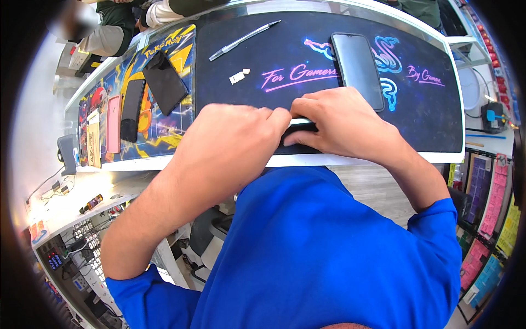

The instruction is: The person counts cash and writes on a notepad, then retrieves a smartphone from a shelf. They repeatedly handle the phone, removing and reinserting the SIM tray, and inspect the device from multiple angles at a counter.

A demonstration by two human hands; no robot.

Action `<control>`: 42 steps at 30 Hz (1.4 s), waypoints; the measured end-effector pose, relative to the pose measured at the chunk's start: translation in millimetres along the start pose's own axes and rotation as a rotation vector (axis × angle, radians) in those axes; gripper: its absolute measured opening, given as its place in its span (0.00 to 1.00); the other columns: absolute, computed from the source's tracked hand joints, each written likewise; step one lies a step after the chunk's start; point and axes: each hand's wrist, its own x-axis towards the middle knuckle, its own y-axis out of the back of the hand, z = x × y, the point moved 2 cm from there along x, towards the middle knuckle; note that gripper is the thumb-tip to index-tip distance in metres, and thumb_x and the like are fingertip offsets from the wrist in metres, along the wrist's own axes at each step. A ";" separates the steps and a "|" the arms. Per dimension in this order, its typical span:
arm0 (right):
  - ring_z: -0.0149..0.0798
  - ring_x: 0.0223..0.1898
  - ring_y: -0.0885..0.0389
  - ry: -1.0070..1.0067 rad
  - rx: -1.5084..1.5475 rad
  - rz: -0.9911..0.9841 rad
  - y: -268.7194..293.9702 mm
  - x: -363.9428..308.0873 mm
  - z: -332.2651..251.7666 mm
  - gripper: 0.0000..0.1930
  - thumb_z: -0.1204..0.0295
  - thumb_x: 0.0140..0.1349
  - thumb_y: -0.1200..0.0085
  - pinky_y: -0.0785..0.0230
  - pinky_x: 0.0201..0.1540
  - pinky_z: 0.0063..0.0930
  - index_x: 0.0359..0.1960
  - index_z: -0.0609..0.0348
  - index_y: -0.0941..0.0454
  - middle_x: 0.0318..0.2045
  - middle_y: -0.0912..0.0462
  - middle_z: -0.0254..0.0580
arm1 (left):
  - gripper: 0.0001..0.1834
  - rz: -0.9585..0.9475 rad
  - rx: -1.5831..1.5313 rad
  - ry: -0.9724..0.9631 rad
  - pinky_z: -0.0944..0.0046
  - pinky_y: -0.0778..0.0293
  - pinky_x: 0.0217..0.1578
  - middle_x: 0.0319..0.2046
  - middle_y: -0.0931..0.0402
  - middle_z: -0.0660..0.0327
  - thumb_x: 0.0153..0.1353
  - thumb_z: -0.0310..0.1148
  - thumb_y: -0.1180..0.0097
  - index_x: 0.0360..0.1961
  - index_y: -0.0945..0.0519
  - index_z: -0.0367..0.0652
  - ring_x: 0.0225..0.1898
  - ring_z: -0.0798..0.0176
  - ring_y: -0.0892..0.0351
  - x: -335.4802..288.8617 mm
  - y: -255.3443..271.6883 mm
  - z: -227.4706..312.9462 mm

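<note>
My left hand [230, 140] and my right hand [345, 120] meet over the near edge of the black mat. Between them is a thin flat thing [300, 122] with a pale edge and a dark underside, perhaps a phone; my fingers cover most of it. My right hand has its fingers on top and the thumb below. The left fingers are curled at its other end, with their tips hidden. Just beyond my right hand lies a dark-screened phone [359, 71]. Farther left on the mat are a clear pen [245, 40] and small white pieces [236, 78].
A colourful mat [178, 46] at the left carries two dark phones or screens [164, 85], a pink phone case [113, 123] and a paper packet [93, 140]. A glass rim [246, 10] edges the counter's far side. Other people [112, 33] are beyond it.
</note>
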 end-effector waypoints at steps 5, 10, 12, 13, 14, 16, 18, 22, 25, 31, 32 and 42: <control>0.51 0.46 0.13 0.077 0.389 0.144 -17.5 -22.0 37.2 0.15 0.63 0.64 0.28 0.21 0.51 0.45 0.48 0.58 0.10 0.39 0.10 0.48 | 0.09 -0.005 -0.019 0.023 0.50 0.17 0.36 0.35 0.11 0.50 0.70 0.28 0.37 0.49 0.16 0.40 0.36 0.46 0.11 -2.6 -3.3 1.8; 0.49 0.44 0.13 0.085 0.408 0.191 -21.6 -26.4 36.8 0.14 0.63 0.66 0.28 0.21 0.49 0.43 0.46 0.58 0.09 0.37 0.12 0.47 | 0.08 0.023 -0.015 -0.071 0.51 0.18 0.35 0.31 0.13 0.53 0.68 0.28 0.37 0.47 0.16 0.40 0.35 0.48 0.11 12.6 -6.6 9.2; 0.50 0.43 0.14 0.093 0.382 0.203 -23.5 -27.6 39.1 0.14 0.62 0.66 0.29 0.22 0.48 0.44 0.46 0.58 0.09 0.35 0.12 0.48 | 0.07 0.006 -0.013 -0.095 0.51 0.18 0.34 0.29 0.14 0.54 0.68 0.28 0.38 0.46 0.17 0.41 0.33 0.48 0.11 22.1 -8.7 16.6; 0.51 0.42 0.14 0.089 0.363 0.208 -24.2 -28.0 40.2 0.14 0.62 0.66 0.29 0.22 0.48 0.45 0.46 0.58 0.09 0.34 0.13 0.48 | 0.07 -0.021 0.006 -0.101 0.51 0.19 0.33 0.28 0.15 0.55 0.67 0.28 0.38 0.45 0.17 0.41 0.33 0.49 0.12 27.7 -7.2 21.0; 0.52 0.42 0.14 0.084 0.347 0.213 -25.0 -28.6 40.8 0.14 0.61 0.67 0.29 0.22 0.48 0.45 0.46 0.58 0.09 0.34 0.13 0.49 | 0.07 -0.049 0.024 -0.107 0.51 0.19 0.33 0.27 0.16 0.55 0.67 0.28 0.38 0.44 0.18 0.41 0.32 0.49 0.12 31.9 -5.9 24.1; 0.54 0.42 0.14 0.060 0.341 0.209 -24.8 -28.0 40.8 0.15 0.59 0.67 0.30 0.23 0.47 0.47 0.45 0.59 0.10 0.34 0.14 0.50 | 0.06 -0.080 0.087 -0.084 0.51 0.20 0.32 0.26 0.17 0.56 0.67 0.28 0.39 0.44 0.19 0.41 0.31 0.50 0.13 36.9 -3.3 27.2; 0.55 0.41 0.15 0.027 0.333 0.203 -23.2 -27.4 38.9 0.16 0.58 0.67 0.30 0.24 0.47 0.48 0.45 0.59 0.10 0.34 0.14 0.51 | 0.06 -0.086 0.114 -0.077 0.50 0.21 0.31 0.26 0.18 0.56 0.67 0.29 0.39 0.43 0.19 0.41 0.31 0.50 0.13 41.6 -3.1 26.1; 0.56 0.43 0.14 0.027 0.305 0.246 -22.5 -25.6 40.7 0.17 0.57 0.68 0.31 0.24 0.48 0.50 0.45 0.59 0.10 0.35 0.13 0.52 | 0.04 -0.008 0.073 -0.104 0.50 0.21 0.31 0.26 0.18 0.56 0.71 0.30 0.40 0.44 0.19 0.43 0.31 0.49 0.13 41.8 -4.4 16.2; 0.53 0.42 0.13 0.085 0.417 0.353 -13.6 -25.2 36.9 0.13 0.63 0.66 0.29 0.23 0.46 0.43 0.45 0.58 0.10 0.38 0.10 0.49 | 0.06 0.159 -0.050 -0.088 0.49 0.21 0.32 0.30 0.15 0.53 0.72 0.29 0.39 0.46 0.15 0.43 0.32 0.47 0.13 32.0 3.9 14.9; 0.49 0.35 0.12 0.201 0.522 0.436 39.6 -24.9 22.4 0.13 0.69 0.66 0.28 0.23 0.40 0.37 0.48 0.59 0.13 0.36 0.10 0.47 | 0.09 0.619 -0.399 0.013 0.59 0.18 0.41 0.36 0.11 0.54 0.74 0.28 0.37 0.51 0.11 0.42 0.35 0.54 0.11 17.1 -2.0 7.1; 0.52 0.34 0.13 0.267 0.448 0.394 46.2 -18.6 20.9 0.14 0.68 0.67 0.28 0.25 0.38 0.40 0.49 0.60 0.15 0.35 0.11 0.49 | 0.12 0.609 -0.502 0.069 0.63 0.20 0.46 0.41 0.11 0.55 0.75 0.28 0.38 0.56 0.12 0.40 0.40 0.60 0.13 12.7 -8.3 4.0; 0.60 0.33 0.19 0.295 0.149 0.069 69.7 31.6 -20.6 0.15 0.69 0.66 0.28 0.29 0.37 0.49 0.43 0.65 0.21 0.30 0.19 0.53 | 0.20 0.822 -0.600 -0.050 0.57 0.18 0.51 0.48 0.13 0.55 0.71 0.19 0.39 0.62 0.13 0.44 0.47 0.52 0.13 -12.7 -24.3 -34.2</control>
